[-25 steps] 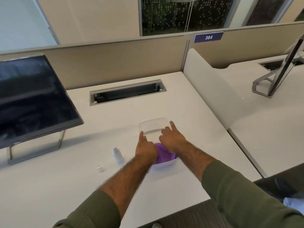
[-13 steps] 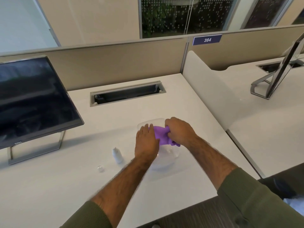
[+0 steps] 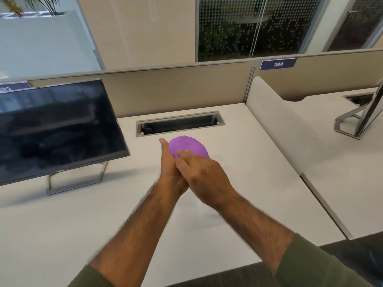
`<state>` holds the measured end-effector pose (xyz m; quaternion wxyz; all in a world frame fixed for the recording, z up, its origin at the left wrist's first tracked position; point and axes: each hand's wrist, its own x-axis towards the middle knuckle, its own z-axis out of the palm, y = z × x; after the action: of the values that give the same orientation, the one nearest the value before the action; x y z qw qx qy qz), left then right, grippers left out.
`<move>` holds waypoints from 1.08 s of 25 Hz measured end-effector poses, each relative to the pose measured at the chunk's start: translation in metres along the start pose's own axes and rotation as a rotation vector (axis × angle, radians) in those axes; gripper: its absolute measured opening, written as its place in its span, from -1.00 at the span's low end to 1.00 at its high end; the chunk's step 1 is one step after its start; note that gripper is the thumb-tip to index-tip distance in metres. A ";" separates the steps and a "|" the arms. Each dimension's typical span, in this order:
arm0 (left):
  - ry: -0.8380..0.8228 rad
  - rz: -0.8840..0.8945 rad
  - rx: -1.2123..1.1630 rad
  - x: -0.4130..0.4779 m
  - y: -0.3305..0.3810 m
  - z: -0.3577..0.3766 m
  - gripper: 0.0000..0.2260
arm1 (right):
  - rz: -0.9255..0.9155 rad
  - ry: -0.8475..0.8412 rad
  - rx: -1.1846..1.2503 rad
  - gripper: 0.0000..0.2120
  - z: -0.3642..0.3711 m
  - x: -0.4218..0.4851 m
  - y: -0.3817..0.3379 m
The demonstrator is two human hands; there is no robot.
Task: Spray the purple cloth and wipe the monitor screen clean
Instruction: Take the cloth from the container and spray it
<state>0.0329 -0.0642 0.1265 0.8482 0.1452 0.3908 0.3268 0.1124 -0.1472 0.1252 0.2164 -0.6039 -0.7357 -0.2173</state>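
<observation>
1. Cloth position: the purple cloth (image 3: 187, 146) is bunched into a rounded wad, held above the desk (image 3: 238, 183) in front of the cable slot (image 3: 179, 123), to the right of the monitor (image 3: 56, 129).
2. Left hand (image 3: 170, 168): closed around the near edge of the cloth, thumb raised beside it.
3. Right hand (image 3: 202, 172): pressed against the left hand, fingertips (image 3: 182, 155) resting on the cloth. Whether they pinch it or only touch it cannot be told.
4. Progress: the cloth is in hand. Judged from this view, spraying is not yet done, and the dark screen has not been wiped; both steps remain.
5. Not visible: no spray bottle appears; the forearms cover much of the near desk, so it may lie beneath them.
6. Hard to make out: both hands are motion-blurred. The left edge of the monitor is cut off. Dirt on the screen cannot be judged through the reflections.
</observation>
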 end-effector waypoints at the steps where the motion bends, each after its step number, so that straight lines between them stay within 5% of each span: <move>1: -0.005 -0.001 -0.032 -0.002 0.008 -0.012 -0.15 | -0.066 0.028 0.013 -0.72 0.003 -0.001 -0.009; 4: -0.105 -0.001 -0.114 -0.008 0.032 -0.051 0.00 | -0.208 0.021 0.135 -0.70 0.013 -0.003 -0.033; 11: -0.169 0.021 -0.078 -0.037 0.069 -0.147 -0.41 | -0.209 -0.195 0.404 -0.55 0.041 0.007 -0.103; 13: -0.084 0.010 0.031 -0.039 0.082 -0.168 -0.45 | -0.026 -0.160 0.484 -0.55 0.049 0.005 -0.124; 17: 0.038 0.003 0.184 -0.037 0.101 -0.199 -0.57 | 0.758 0.176 0.641 -0.60 0.078 -0.022 -0.126; 19: 0.067 -0.013 0.205 -0.031 0.106 -0.211 -0.58 | 1.009 0.204 0.646 -0.68 0.096 -0.038 -0.119; 23: 0.091 -0.053 0.256 -0.018 0.106 -0.216 -0.61 | 1.226 -0.026 0.763 -0.48 0.130 -0.050 -0.113; 27: 0.106 -0.053 0.257 -0.003 0.099 -0.210 -0.60 | 1.241 -0.112 0.850 -0.35 0.161 -0.042 -0.108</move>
<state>-0.1714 0.0053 0.0404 0.8090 0.2247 0.4775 0.2586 0.0051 -0.1055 -0.0362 0.4759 -0.7821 -0.2907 0.2781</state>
